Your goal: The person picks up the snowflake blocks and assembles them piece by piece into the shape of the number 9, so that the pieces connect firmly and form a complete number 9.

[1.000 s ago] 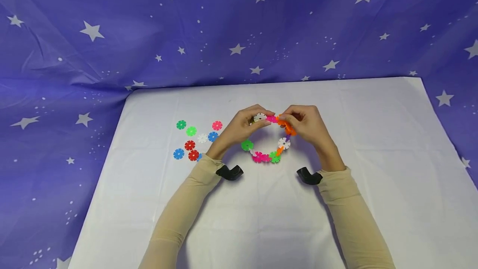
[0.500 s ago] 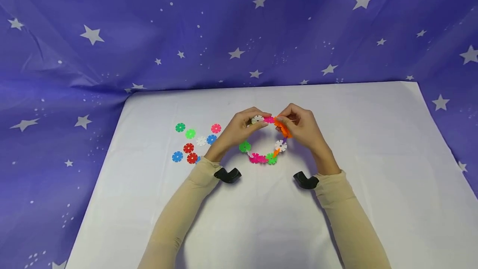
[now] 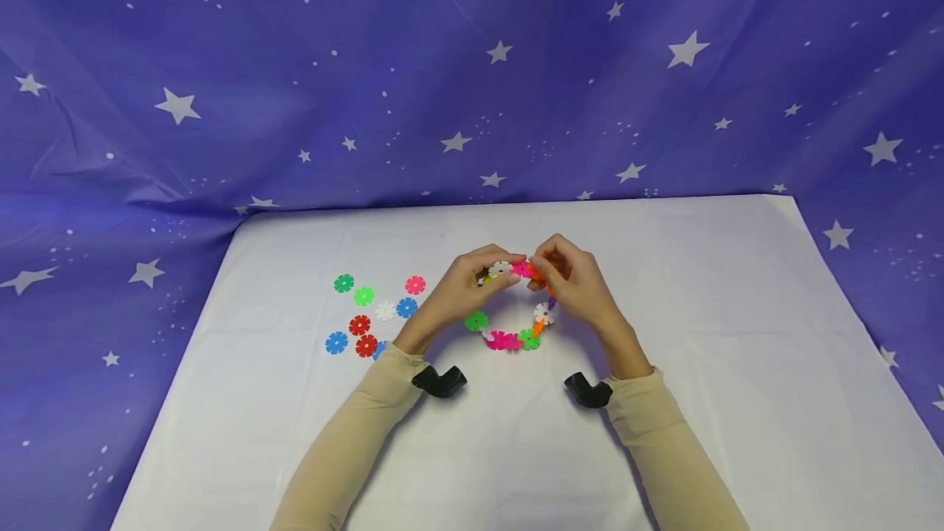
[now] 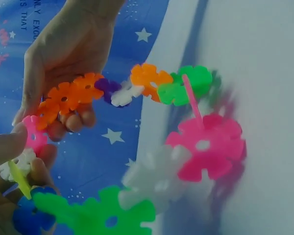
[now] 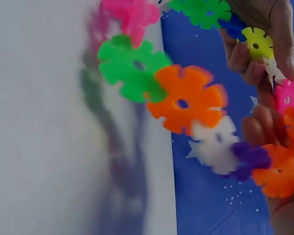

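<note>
Two hands held a bright ring (image 3: 512,341) made of flat, flower-shaped pieces hooked edge to edge. The ring was over the middle of the worktop (image 3: 472,465). The left hand (image 3: 460,289) pinched it by the white and pink part, with the thumb on one side and fingers on the other. The right hand (image 3: 578,285) pinched the orange pieces (image 4: 63,99) right next to that. The hands were very close together, with a pink piece (image 4: 35,134) between them. Maybe they held it this way so that the two bits stayed steady and the pink and orange edges could line up. I could not tell if those edges were pushed tight together. The far side was up in the fingers and the rest curved round toward the person. I could not tell if the near side touched the worktop.

Loose pieces (image 3: 359,325) lay flat by the left arm: greens, blues, reds, one white and one pink. They were probably put there to be near but out of the way. One blue was partly hidden by the sleeve (image 3: 361,433).

The starry cloth (image 3: 310,146) had dark letters (image 4: 36,17) on it. Sideways, I could read "ONLY EXC", cut off, and "IS THAT". The red writing (image 4: 0,39) was too blurry to read. I saw no brand name on the pieces.
</note>
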Demonstrator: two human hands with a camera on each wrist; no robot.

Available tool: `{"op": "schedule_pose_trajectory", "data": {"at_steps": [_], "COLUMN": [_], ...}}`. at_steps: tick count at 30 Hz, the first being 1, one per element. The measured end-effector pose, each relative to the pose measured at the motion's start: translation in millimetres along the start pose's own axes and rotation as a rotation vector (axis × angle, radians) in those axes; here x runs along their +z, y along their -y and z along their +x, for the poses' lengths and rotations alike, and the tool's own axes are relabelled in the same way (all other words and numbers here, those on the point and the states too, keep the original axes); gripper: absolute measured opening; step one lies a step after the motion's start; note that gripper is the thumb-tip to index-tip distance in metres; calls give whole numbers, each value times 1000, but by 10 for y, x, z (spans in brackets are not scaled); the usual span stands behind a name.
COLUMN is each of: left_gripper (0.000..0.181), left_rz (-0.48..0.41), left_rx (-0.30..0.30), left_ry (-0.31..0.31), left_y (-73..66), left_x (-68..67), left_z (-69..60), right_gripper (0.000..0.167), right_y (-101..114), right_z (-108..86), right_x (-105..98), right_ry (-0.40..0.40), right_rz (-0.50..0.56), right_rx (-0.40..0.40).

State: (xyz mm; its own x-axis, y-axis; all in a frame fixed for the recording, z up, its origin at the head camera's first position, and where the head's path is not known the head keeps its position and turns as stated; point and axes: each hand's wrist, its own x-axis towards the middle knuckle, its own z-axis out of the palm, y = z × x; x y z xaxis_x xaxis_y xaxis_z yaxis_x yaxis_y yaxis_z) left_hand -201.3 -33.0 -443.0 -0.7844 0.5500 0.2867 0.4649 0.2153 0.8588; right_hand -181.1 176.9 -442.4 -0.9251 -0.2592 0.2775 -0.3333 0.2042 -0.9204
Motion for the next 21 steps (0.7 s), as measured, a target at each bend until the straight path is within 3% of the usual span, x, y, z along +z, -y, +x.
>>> {"op": "schedule_pose_trajectory", "data": {"at_steps": [5, 8, 12, 17, 21], "left_gripper": [29, 30, 35, 39, 31], "left_rz": [17, -21, -66, -78, -139], "left_rx": [20, 14, -8, -41, -111], "left_ry": [18, 29, 43, 52, 17], "left_y": [44, 55, 33, -162, -279], "left_x": [-18, -1, 25, -51, -108], "left_z": [-11, 1, 4, -10, -49], "right_gripper": [26, 34, 27, 17, 18], "right_y": [7, -16, -29, -55, -65], "right_z": [-17, -33, -44, -19, -35], "right_x": [-35, -92, -118, -115, -80], "right_ry": [103, 127, 117, 130, 135], "right_rz": [-30, -28, -32, 6, 44], "right_rx": [68, 73, 84, 98, 107]}}
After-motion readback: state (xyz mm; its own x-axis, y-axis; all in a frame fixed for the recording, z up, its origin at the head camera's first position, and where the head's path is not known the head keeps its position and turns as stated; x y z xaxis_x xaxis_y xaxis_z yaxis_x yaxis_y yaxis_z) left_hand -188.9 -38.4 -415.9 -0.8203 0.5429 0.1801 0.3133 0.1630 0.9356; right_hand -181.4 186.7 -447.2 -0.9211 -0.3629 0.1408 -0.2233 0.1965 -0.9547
